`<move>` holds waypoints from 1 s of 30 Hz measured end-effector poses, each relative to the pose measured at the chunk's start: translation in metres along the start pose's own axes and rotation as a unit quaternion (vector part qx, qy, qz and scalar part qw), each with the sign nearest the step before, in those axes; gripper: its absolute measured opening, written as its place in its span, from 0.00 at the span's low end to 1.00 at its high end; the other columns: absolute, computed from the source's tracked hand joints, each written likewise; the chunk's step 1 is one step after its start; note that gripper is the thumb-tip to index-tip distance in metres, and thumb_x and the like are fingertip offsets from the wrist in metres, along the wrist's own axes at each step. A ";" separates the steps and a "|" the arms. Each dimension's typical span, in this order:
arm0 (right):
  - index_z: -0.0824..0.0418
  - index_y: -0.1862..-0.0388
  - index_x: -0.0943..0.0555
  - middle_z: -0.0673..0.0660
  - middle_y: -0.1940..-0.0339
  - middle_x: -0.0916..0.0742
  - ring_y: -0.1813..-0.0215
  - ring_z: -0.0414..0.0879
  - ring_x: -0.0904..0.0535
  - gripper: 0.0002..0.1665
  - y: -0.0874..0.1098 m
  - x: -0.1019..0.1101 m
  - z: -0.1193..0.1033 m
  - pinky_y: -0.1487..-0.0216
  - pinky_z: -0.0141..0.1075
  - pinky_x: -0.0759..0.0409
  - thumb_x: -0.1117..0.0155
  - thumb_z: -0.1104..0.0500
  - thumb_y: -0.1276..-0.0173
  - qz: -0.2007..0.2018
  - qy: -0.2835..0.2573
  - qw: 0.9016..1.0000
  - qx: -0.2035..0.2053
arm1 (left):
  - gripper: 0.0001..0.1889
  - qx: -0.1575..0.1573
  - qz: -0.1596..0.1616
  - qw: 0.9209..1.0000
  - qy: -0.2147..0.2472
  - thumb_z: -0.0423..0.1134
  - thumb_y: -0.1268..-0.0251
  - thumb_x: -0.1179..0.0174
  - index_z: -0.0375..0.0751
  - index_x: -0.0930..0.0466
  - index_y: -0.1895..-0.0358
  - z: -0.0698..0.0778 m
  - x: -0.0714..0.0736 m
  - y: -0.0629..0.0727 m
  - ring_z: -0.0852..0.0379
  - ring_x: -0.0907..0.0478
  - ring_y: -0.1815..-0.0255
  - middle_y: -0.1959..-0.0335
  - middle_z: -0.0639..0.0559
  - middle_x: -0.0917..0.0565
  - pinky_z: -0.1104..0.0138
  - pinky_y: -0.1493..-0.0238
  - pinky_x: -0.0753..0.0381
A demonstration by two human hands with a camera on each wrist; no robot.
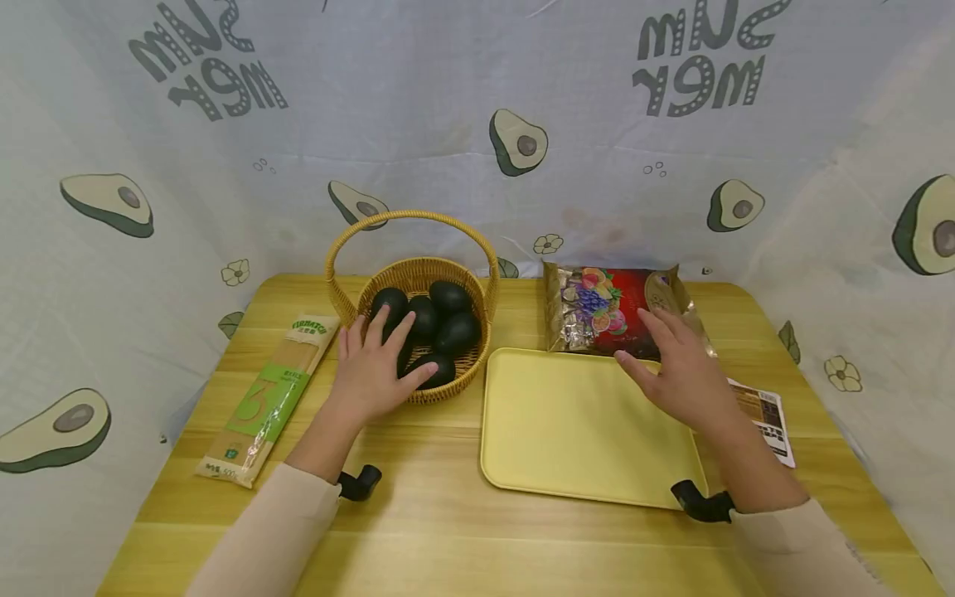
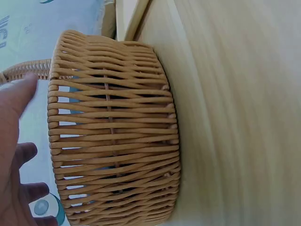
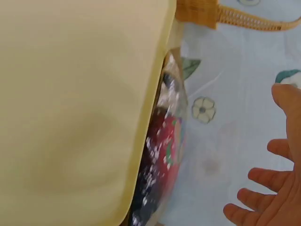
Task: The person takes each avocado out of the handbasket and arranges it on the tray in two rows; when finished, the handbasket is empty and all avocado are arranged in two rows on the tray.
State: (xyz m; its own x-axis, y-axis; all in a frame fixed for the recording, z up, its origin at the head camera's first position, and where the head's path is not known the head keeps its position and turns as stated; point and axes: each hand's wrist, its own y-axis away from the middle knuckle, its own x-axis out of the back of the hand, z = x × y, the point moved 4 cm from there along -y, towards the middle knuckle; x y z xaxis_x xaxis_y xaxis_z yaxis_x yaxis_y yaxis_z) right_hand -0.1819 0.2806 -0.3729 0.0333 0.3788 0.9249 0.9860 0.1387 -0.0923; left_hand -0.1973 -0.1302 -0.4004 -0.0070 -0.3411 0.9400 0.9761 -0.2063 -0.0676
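My left hand (image 1: 373,365) hovers with spread fingers over the near left side of a wicker basket (image 1: 477,373). Several dark avocados (image 1: 457,334) lie inside the basket, partly hidden by that hand. In the left wrist view, the basket's woven wall (image 2: 113,132) fills the middle, with the fingers above its rim. My right hand (image 1: 682,373) is held over the right part of a yellow tray (image 1: 567,423), fingers apart and holding nothing. Just behind the tray lies a shiny red and gold bag (image 1: 619,307) with fruit printed on it.
A pack of noodles (image 1: 264,402) with a green label lies left of the basket. Right of the tray, a white printed packet (image 1: 768,419) is partly covered by the right arm. A curtain (image 1: 448,83) with avocado prints hangs behind the wooden table (image 1: 448,531).
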 end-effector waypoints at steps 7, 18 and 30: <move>0.59 0.18 0.41 0.70 0.19 0.37 0.21 0.72 0.42 0.45 0.002 -0.007 -0.041 0.32 0.73 0.38 0.38 0.42 0.25 -0.001 -0.036 0.999 0.037 | 0.41 0.013 0.052 0.996 0.072 0.63 0.29 0.43 0.52 0.43 0.19 -0.005 -0.004 0.012 0.26 0.60 0.19 0.16 0.37 0.52 0.32 0.24 0.58; 0.58 0.23 0.33 0.63 0.24 0.27 0.25 0.64 0.31 0.39 0.000 -0.029 -0.094 0.32 0.64 0.29 0.33 0.48 0.28 0.018 -0.066 0.991 0.113 | 0.32 0.083 0.196 0.954 0.213 0.48 0.30 0.38 0.44 0.33 0.26 -0.023 -0.015 0.026 0.32 0.56 0.21 0.20 0.36 0.53 0.33 0.29 0.43; 0.53 0.24 0.30 0.58 0.28 0.23 0.28 0.58 0.25 0.37 -0.013 -0.051 -0.144 0.33 0.57 0.25 0.33 0.45 0.28 -0.021 -0.081 0.980 0.178 | 0.27 0.152 0.188 0.891 0.383 0.44 0.25 0.41 0.43 0.32 0.27 -0.047 -0.040 0.014 0.33 0.51 0.18 0.17 0.38 0.52 0.37 0.24 0.44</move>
State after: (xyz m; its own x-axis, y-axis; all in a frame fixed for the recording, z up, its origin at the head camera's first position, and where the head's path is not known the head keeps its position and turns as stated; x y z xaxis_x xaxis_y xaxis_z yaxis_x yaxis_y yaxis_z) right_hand -0.1734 0.1280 -0.3659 -0.0613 0.5025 0.8624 0.8651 0.4578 -0.2053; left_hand -0.1936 -0.1623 -0.4544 0.3013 -0.8838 0.3579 0.9534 0.2739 -0.1264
